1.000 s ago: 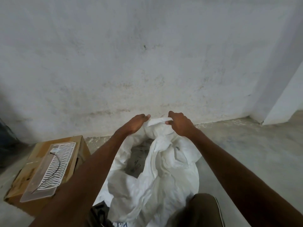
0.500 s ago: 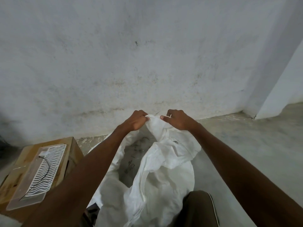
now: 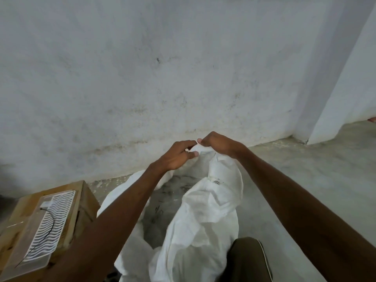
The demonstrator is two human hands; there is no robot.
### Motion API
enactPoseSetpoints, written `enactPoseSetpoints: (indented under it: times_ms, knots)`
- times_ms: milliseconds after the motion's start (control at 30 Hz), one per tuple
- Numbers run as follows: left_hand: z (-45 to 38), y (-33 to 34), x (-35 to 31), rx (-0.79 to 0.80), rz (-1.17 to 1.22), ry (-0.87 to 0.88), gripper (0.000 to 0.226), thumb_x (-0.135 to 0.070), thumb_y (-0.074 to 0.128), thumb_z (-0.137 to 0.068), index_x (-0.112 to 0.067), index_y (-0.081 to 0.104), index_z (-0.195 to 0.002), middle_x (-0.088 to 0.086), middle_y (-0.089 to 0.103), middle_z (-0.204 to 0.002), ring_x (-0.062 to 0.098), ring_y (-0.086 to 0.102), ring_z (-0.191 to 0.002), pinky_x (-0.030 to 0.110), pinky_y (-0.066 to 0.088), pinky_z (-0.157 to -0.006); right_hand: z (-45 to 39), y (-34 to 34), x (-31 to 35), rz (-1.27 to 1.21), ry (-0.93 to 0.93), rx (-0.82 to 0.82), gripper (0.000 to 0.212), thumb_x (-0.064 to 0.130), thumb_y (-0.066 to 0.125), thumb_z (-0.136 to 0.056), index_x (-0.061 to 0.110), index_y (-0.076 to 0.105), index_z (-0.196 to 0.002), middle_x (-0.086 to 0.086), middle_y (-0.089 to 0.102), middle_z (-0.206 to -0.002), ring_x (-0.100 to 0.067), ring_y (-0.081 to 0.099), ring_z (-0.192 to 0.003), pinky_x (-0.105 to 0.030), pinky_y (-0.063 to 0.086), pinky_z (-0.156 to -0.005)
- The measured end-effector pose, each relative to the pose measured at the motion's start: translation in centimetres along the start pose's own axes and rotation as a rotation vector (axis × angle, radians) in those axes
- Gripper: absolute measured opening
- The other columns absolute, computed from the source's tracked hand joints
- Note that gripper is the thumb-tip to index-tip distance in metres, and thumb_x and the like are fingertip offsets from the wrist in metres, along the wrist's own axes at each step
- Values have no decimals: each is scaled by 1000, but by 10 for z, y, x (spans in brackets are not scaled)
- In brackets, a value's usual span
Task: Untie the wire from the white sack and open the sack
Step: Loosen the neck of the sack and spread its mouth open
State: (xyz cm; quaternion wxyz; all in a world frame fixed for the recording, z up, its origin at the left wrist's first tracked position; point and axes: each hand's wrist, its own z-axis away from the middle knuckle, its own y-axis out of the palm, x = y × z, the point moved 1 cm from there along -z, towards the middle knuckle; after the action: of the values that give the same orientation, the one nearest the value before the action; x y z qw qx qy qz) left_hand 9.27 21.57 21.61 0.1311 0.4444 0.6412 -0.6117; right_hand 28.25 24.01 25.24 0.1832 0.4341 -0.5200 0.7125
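Observation:
The white sack stands on the concrete floor in front of me, its mouth open and grey contents with dark marks showing inside. My left hand and my right hand are both at the far rim of the sack, almost touching each other. Each hand pinches the white fabric of the rim between thumb and fingers. A thin black wire lies on a clear tray to the left, apart from the sack.
A cardboard box stands at the left with a clear tray bearing white wavy lines on top. A stained white wall rises just behind the sack. Bare concrete floor spreads to the right. My knee is beside the sack.
My hands have come closer together at the sack's far rim and lifted it slightly. The view has tilted and shifted a little.

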Motion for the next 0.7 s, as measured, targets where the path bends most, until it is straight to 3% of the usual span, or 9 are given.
enactPoseSetpoints:
  times_ms: [33,100,167,233,367,500,567,633,700]
  knots:
    - [-1,-1,-5,5,-17,-6,13,-16,56,-100,-22,67,-105,-20,63,-84,-7,56,-75,14,40,-71,0,-3,-2,-50,15,6,46,45,56,-100,4,75,-91,-10,76,-87,-20,70,-80,-33,50,-83]
    - [-5,-4,-5,0,-106,-49,18,-17,51,-100,-17,69,-101,-16,66,-90,-2,59,-80,20,46,-75,5,-6,-3,-61,17,-47,52,54,65,-90,2,73,-92,-7,74,-88,-21,68,-83,-34,48,-81]
    - [-7,-10,-1,-11,-233,-128,19,-22,49,-96,-19,66,-88,-4,69,-93,19,61,-84,34,46,-74,11,-4,-4,131,11,-110,50,55,77,-78,9,68,-96,3,65,-91,-16,61,-86,-29,42,-73]
    - [-7,-13,2,-45,-301,-240,21,-29,48,-95,-21,67,-92,0,68,-100,22,59,-86,35,45,-75,21,0,-7,301,66,-143,53,48,84,-73,14,62,-107,4,57,-97,-14,56,-88,-26,42,-68]
    - [0,-5,0,-123,-342,-366,39,-41,43,-97,-9,65,-92,4,66,-88,27,61,-82,36,43,-75,32,-2,-23,404,238,-170,49,42,83,-78,10,45,-76,-1,48,-74,-16,53,-70,-24,36,-53]
    - [4,-5,1,-57,-136,-347,29,-39,45,-87,-13,58,-88,3,59,-86,27,55,-84,35,38,-73,48,-11,-25,142,169,-175,43,34,72,-91,-1,58,-71,-7,57,-69,-18,54,-62,-23,38,-55]
    - [4,-7,-11,38,-92,-268,30,-38,49,-88,-20,60,-109,2,61,-103,25,57,-94,34,41,-75,62,-17,-14,2,108,-157,40,37,65,-97,1,66,-79,-8,67,-74,-17,61,-63,-22,45,-56]
    - [4,-10,-29,89,-37,-182,30,-39,54,-98,-27,58,-126,-8,58,-112,13,55,-101,28,42,-81,69,-24,-4,-123,87,-105,43,44,58,-99,6,71,-83,-7,74,-82,-21,70,-73,-28,54,-66]
    - [1,-9,-44,88,-5,-67,22,-39,53,-101,-29,64,-117,-14,62,-110,5,57,-101,21,43,-85,74,-30,-1,-245,118,-9,47,49,57,-99,6,75,-99,-12,77,-97,-30,74,-90,-38,59,-82]
